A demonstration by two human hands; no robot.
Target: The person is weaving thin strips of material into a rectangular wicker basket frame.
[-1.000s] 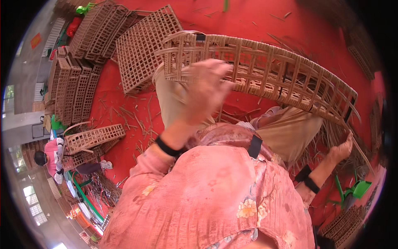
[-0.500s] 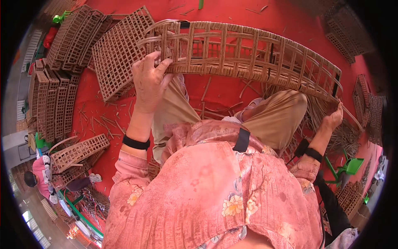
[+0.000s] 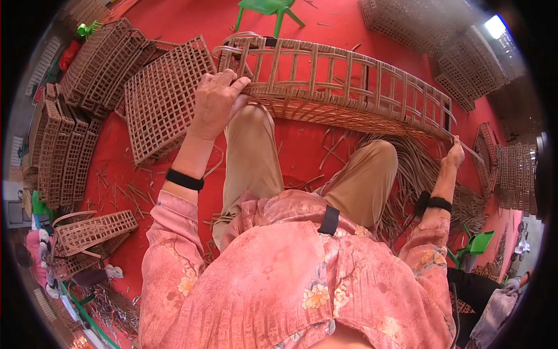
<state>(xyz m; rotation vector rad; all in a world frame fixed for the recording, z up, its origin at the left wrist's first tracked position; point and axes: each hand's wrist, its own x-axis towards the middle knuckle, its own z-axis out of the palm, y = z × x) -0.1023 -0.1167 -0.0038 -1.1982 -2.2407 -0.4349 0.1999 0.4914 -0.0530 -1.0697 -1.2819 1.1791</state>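
Note:
A long, shallow woven wicker basket (image 3: 349, 115) is held up across my knees, its open-work side facing me and its woven bottom tilted into view. My left hand (image 3: 216, 106) is closed on the lower edge at its left end, thumb toward me. At the right end, my right hand (image 3: 455, 153) grips the lower corner, where a loose cane strip sticks out. Dark bands mark the basket's rim and corners. Some of my fingers are hidden behind the weave.
A square lattice panel (image 3: 168, 96) and stacked wicker baskets (image 3: 61, 148) stand at the left. Loose cane strips (image 3: 410, 168) lie by my right knee. A green stool (image 3: 267, 7) stands ahead on the red floor. More baskets (image 3: 468, 64) are at far right; a co-worker (image 3: 40, 253) sits at lower left.
The basket has tipped so more of its bottom shows, and its right end sits slightly lower and further left. My knees have risen. The view has tilted, bringing the stool in.

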